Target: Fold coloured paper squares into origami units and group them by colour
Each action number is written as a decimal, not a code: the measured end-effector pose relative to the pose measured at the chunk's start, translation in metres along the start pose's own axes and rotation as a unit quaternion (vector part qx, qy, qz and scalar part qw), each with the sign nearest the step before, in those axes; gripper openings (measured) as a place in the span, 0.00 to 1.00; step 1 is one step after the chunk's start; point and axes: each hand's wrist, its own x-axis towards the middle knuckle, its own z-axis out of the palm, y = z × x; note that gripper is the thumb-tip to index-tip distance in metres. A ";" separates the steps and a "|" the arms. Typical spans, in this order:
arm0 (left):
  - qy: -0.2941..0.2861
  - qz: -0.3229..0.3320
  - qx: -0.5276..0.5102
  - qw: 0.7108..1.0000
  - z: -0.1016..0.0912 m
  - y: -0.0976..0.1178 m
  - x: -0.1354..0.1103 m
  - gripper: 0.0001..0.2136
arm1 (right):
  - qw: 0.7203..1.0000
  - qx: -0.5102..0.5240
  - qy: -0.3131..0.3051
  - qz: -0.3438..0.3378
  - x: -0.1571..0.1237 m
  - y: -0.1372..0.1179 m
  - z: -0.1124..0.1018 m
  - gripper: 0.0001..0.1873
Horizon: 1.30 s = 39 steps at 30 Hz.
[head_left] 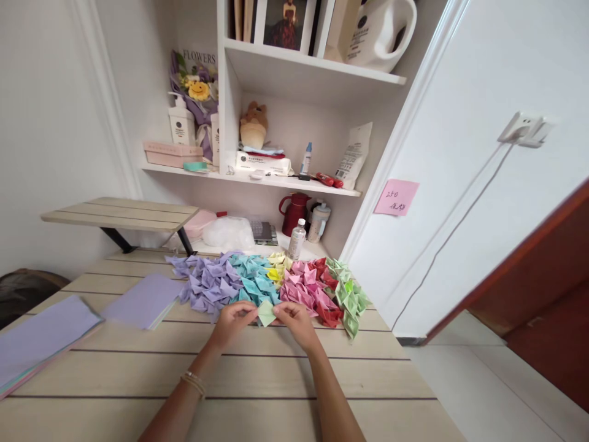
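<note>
A small pale green folded paper piece (266, 312) is held between both hands just above the wooden table (257, 374). My left hand (233, 321) pinches its left side and my right hand (294, 319) pinches its right side. Right behind them lies a spread of several folded paper shapes: lilac ones (205, 282), teal ones (252, 277), yellow ones (276, 267), pink ones (299, 285), red ones (326, 301) and green ones (348, 296).
Two stacks of lilac paper sheets (143, 299) (41, 334) lie on the table's left. A small raised wooden shelf (120, 213) stands at the back left. A clear bottle (297, 239) and a red jug (294, 213) stand behind the pile. White wall shelves (299, 73) hold clutter.
</note>
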 end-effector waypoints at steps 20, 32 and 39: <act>0.003 0.011 0.108 0.994 0.004 -0.001 -0.001 0.08 | 0.894 -0.411 0.007 -0.178 0.000 0.006 -0.001 0.10; 0.018 0.007 0.050 0.999 0.012 -0.004 -0.005 0.16 | 0.889 -0.419 0.040 -0.183 -0.002 0.011 0.013 0.14; 0.003 0.025 0.102 0.994 0.014 -0.002 -0.008 0.17 | 0.890 -0.420 0.027 -0.175 -0.003 0.013 0.011 0.18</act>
